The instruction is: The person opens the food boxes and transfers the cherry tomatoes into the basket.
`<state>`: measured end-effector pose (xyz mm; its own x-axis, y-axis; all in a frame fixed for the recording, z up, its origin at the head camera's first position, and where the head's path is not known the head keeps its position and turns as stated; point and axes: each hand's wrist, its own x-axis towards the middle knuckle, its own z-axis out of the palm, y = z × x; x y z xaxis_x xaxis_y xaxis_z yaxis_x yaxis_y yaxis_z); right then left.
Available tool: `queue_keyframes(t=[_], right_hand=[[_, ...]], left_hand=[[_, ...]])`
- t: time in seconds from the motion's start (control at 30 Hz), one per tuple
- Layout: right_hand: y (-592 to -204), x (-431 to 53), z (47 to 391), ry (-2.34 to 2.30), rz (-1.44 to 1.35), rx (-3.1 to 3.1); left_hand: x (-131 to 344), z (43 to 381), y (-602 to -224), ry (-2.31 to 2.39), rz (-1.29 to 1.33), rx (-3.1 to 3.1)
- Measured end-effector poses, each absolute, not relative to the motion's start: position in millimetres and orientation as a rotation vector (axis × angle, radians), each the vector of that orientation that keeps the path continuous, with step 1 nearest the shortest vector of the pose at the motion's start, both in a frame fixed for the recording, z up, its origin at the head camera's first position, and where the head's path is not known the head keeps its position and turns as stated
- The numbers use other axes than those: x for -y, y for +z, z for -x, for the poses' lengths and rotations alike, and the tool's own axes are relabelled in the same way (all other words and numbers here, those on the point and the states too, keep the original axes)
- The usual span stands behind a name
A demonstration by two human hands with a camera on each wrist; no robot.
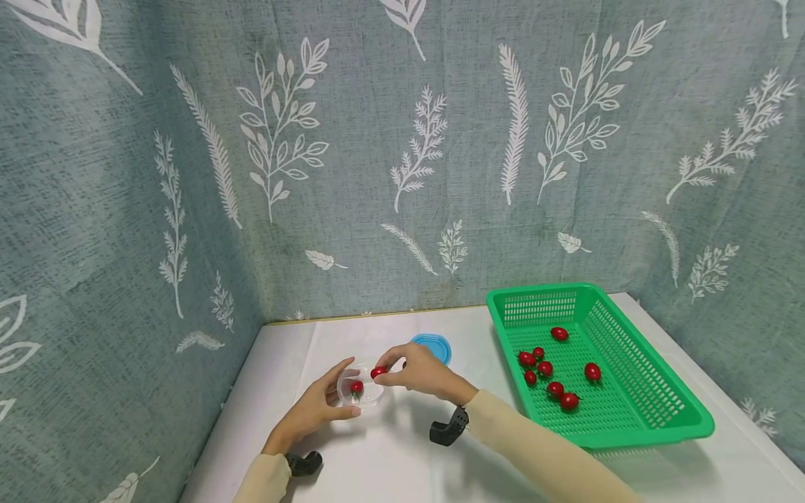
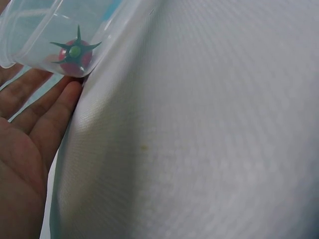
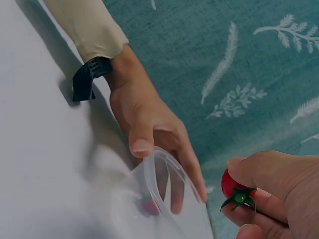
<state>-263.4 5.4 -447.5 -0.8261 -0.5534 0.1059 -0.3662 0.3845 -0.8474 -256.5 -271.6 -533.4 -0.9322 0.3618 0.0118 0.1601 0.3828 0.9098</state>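
A clear plastic tub (image 1: 374,399) stands on the white table with one cherry tomato (image 1: 356,386) inside; in the left wrist view that tomato's green star-shaped calyx (image 2: 75,51) shows through the wall. My left hand (image 1: 311,407) holds the tub from its left side, thumb at the near rim and fingers round the far side, as the right wrist view shows. Over the tub's opening, my right hand (image 1: 420,370) pinches a second cherry tomato (image 1: 378,372) between thumb and fingers. Its green calyx (image 3: 240,198) faces the right wrist camera.
A green slotted basket (image 1: 641,439) sits at the right with several cherry tomatoes (image 1: 546,369) on its floor. Behind my right hand lies a blue lid (image 1: 445,347). Patterned grey-green cloth (image 1: 377,140) hangs along the table's back and sides.
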Motion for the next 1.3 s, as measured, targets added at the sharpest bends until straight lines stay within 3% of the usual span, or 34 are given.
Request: queue_keyframes(t=[1.3], right_hand=[[-430.7,-79.0,267.1,-1.448,0.713,-2.554]], left_hand=[[275.1,257.1,-536.6,1.622,-0.568,-2.403]])
